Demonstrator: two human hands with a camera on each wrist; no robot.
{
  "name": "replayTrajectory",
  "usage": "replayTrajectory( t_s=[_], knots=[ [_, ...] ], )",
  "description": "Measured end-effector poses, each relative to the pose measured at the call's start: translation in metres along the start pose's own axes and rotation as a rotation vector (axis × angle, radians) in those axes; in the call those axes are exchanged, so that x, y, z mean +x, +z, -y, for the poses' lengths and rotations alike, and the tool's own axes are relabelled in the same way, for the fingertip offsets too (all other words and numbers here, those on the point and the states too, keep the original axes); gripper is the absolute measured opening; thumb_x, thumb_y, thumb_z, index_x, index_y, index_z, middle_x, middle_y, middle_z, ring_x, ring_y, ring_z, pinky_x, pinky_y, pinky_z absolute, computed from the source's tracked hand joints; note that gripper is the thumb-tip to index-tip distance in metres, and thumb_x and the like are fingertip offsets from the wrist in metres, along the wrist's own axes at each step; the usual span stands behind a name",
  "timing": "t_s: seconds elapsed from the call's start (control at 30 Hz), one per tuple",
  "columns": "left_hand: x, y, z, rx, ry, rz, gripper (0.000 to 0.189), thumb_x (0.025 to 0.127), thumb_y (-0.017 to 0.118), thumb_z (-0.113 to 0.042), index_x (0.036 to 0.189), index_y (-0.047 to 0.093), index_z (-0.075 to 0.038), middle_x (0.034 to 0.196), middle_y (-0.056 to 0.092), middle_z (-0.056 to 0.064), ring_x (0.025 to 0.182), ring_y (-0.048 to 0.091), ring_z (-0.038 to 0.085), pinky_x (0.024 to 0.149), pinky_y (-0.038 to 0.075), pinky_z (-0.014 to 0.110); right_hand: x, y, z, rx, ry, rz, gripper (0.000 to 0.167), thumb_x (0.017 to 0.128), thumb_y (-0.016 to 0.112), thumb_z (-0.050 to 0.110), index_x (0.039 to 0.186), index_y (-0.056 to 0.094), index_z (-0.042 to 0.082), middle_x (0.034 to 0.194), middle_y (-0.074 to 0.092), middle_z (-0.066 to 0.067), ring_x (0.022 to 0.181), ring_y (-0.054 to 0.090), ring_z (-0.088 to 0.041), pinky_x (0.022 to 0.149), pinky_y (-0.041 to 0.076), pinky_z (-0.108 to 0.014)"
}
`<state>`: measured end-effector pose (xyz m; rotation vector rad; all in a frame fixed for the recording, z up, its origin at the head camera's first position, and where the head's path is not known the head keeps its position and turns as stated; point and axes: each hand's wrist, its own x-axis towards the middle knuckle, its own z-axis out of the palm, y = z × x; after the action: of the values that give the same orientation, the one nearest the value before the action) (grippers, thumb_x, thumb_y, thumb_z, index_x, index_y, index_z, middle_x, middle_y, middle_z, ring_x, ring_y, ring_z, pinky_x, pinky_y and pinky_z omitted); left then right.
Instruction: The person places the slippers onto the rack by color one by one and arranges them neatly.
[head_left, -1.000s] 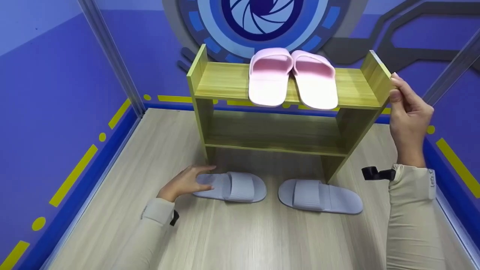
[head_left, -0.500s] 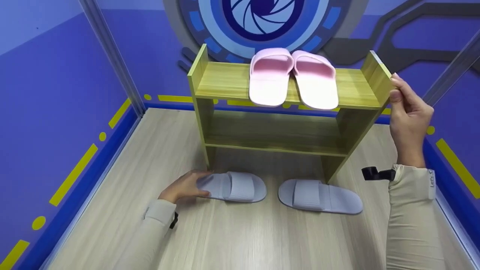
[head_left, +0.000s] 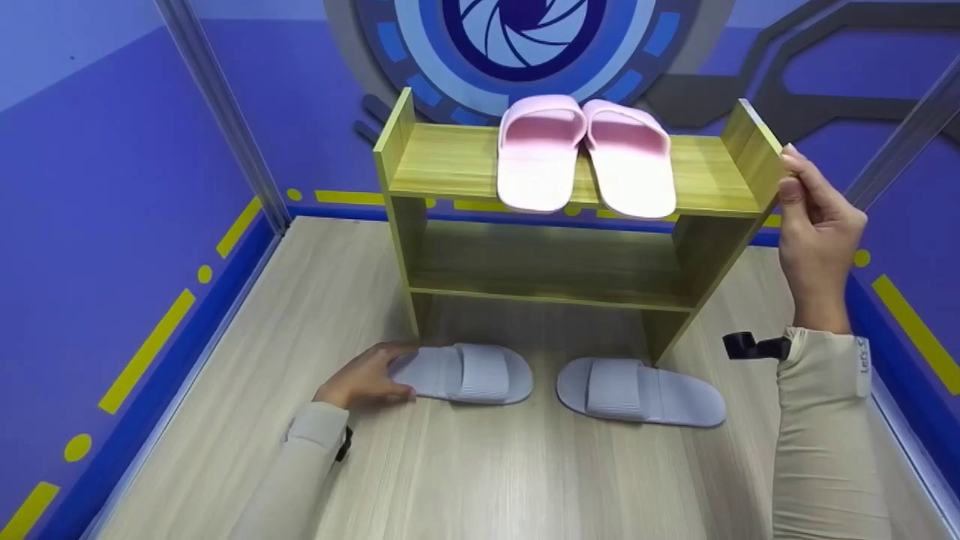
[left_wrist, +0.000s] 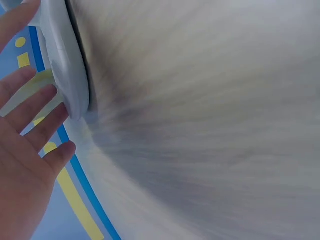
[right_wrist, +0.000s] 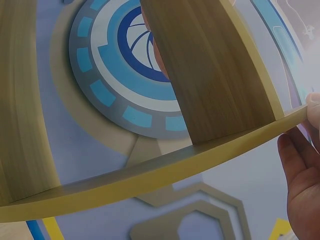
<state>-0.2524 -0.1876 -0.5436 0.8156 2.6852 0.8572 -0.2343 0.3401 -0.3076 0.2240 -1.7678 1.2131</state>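
In the head view my left hand [head_left: 367, 373] is at the heel of the left grey slipper [head_left: 484, 373], its thumb by the near edge and its index finger by the far edge. The left wrist view has the fingers spread and fairly straight beside the slipper's heel [left_wrist: 70, 75]. That slipper lies flat on the floor, toe to the right. The other grey slipper [head_left: 637, 391] lies to its right, toe facing it. With thumb and fingers, my right hand [head_left: 821, 225] pinches the right side panel [right_wrist: 165, 167] of a wooden shoe rack [head_left: 551, 300].
A pair of pink slippers, left one [head_left: 536, 172] and right one [head_left: 636, 176], sits on the rack's top shelf, heels over the front edge. Blue-purple walls [head_left: 112, 187] enclose the back and sides. The light wood-look floor [head_left: 487, 480] spreads in front.
My left hand has lowered from over the left grey slipper's heel to its edges, then shifted slightly left. My right hand, the rack and all the slippers stay in place.
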Motion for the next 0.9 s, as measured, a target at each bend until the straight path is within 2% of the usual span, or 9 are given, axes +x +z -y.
replayTrajectory(
  t_s=[0.17,0.3,0.47,0.7,0.9],
  knots=[
    [-0.001,0.001,-0.001,-0.022,-0.031,0.020,0.078,0.070,0.086,-0.027,0.136,0.053,-0.001,0.137,0.056,0.016,0.131,0.047,0.033,0.108,0.038,0.048,-0.001,0.001,0.002,0.045,0.035,-0.012,0.026,0.090,0.061,0.001,0.115,0.070,0.000,0.123,0.066,-0.009,0.117,0.062,-0.015,0.097,0.048,-0.022],
    [-0.002,0.002,0.001,-0.016,-0.019,0.017,0.078,0.069,0.087,-0.021,0.136,0.053,-0.001,0.137,0.055,0.016,0.131,0.046,0.034,0.108,0.038,0.048,-0.002,0.003,0.012,0.086,0.063,-0.023,0.025,0.089,0.062,-0.002,0.113,0.070,-0.002,0.122,0.067,-0.011,0.117,0.062,-0.015,0.097,0.048,-0.021],
    [-0.004,0.005,0.004,-0.008,0.009,0.019,0.080,0.068,0.086,-0.018,0.137,0.050,0.001,0.140,0.051,0.019,0.130,0.044,0.038,0.108,0.037,0.050,-0.003,0.004,0.021,0.021,0.042,-0.010,0.026,0.090,0.060,0.001,0.114,0.070,0.001,0.123,0.066,-0.010,0.116,0.063,-0.014,0.094,0.048,-0.019],
    [-0.004,0.005,0.006,0.000,0.050,0.014,0.084,0.065,0.088,-0.018,0.135,0.049,0.007,0.138,0.050,0.026,0.129,0.046,0.041,0.107,0.037,0.052,-0.002,0.004,0.017,0.095,0.079,-0.019,0.025,0.089,0.062,-0.001,0.113,0.070,-0.002,0.123,0.066,-0.011,0.117,0.062,-0.014,0.094,0.048,-0.019],
    [-0.005,0.004,0.006,-0.025,0.011,0.025,0.085,0.066,0.088,-0.022,0.135,0.050,0.006,0.139,0.051,0.023,0.131,0.046,0.039,0.108,0.037,0.051,0.000,0.001,0.007,0.018,0.048,-0.011,0.026,0.090,0.061,0.001,0.114,0.070,0.001,0.124,0.066,-0.010,0.117,0.062,-0.014,0.094,0.048,-0.019]
  ],
)
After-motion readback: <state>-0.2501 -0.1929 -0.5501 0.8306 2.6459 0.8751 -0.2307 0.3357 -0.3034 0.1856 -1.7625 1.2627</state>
